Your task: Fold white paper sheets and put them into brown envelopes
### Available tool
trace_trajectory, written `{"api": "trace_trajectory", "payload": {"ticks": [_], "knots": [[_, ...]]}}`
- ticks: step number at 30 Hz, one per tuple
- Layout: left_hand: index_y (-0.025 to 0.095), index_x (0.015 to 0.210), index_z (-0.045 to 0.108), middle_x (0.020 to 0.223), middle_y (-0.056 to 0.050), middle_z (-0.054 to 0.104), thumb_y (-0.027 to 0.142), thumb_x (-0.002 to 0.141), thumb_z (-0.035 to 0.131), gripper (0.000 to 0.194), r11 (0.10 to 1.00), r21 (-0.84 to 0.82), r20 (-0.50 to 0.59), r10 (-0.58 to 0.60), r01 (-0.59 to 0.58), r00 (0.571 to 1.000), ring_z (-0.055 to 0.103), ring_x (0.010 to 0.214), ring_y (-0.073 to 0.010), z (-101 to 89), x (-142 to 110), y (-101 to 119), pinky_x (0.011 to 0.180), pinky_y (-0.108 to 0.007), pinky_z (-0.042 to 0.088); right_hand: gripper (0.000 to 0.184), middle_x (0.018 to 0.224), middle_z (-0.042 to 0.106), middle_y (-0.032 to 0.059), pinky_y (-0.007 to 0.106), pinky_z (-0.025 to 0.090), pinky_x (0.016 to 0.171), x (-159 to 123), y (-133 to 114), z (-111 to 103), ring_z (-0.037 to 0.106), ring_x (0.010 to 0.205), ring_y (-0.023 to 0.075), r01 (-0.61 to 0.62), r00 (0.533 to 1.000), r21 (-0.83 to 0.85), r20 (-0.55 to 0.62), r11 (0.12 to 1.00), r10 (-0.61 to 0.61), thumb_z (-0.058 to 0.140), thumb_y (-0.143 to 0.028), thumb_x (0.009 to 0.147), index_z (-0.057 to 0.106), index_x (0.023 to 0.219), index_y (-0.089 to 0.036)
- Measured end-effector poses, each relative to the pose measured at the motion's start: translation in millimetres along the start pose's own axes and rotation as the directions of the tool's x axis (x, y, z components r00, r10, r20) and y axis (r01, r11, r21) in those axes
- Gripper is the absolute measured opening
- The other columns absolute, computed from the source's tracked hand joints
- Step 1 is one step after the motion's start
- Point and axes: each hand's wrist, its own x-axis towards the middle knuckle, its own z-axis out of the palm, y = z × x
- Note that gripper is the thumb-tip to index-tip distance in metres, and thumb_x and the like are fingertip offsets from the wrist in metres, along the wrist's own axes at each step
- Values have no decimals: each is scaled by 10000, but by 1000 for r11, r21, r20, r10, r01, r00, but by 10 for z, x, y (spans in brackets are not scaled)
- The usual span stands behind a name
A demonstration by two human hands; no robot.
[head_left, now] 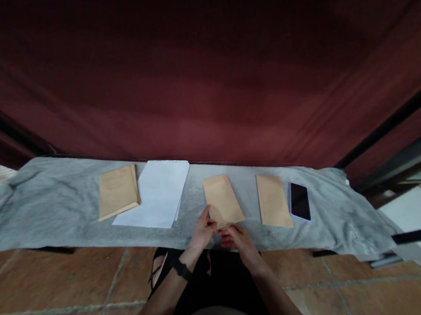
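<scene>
Nearest, the person's black clothing (216,291) lay above a tiled floor (57,291), and a dark band (181,269) circled the left wrist. The left hand (203,225) and right hand (236,234) met at the near edge of a brown envelope (222,197), which lay on a grey cloth (64,197) in the middle of the row. The left thumb and forefinger stood a little apart at its near left corner; the right fingers were curled in at the near edge. Whether either hand truly gripped the paper, I could not tell.

To the right lay a second envelope (273,201), and just beside it a dark-screened phone (299,201). To the left were white sheets (161,195), partly covered by a stack of envelopes (117,190) farther left.

The middle envelope's long axis ran near to far, its far end leaning left; a small reddish marking sat at its far right corner.

The hands hid part of its near edge, and the marking was too small to read. Beyond the cloth rose a dark red surface (203,101), which seemed to be fabric, fading into shadow and cut off at the top.
</scene>
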Motion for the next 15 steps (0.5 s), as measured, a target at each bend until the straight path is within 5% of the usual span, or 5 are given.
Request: {"api": "trace_trajectory", "payload": {"ticks": [3,6,9,12,15], "knots": [[141,1431,496,581,75,573,111,736,560,699,976,214,-7,32,-29,999,543,523,-131,-145,17,-24,564,-246,436,470,925,780,97,364,623,678,-49,-19,-170,737,766,229,210,970,-426,-21,880,-242,397,-494,1009,753,1009,-187],[185,1400,535,773,-1,679,129,808,521,595,843,525,-30,156,-117,987,627,646,-158,-194,-47,-14,651,-275,501,410,1316,679,108,436,506,1055,-82,-41,-308,621,1235,245,429,835,-764,132,482,-534,380,-332,1039,639,1331,-209],[183,1367,571,1057,-110,709,198,918,456,463,591,787,-23,316,-177,949,686,886,-232,-105,-122,16,799,-355,536,463,1503,528,91,477,356,1185,-100,-2,-357,471,1404,244,472,771,-863,306,178,-559,416,-310,1040,480,1487,-212],[164,1430,513,1392,-168,586,295,1005,377,465,406,866,82,457,-290,886,553,1283,-303,76,-84,28,1046,-457,447,504,1531,487,103,477,314,1202,-107,71,-341,471,1405,248,450,765,-888,328,96,-555,412,-324,1043,415,1526,-178],[139,1525,381,1595,-153,382,351,1029,328,542,313,854,236,478,-415,846,313,1490,-294,252,129,2,1190,-495,284,512,1514,505,107,482,304,1203,-103,109,-324,483,1395,258,452,757,-888,332,84,-564,404,-320,1042,407,1531,-166]]}}
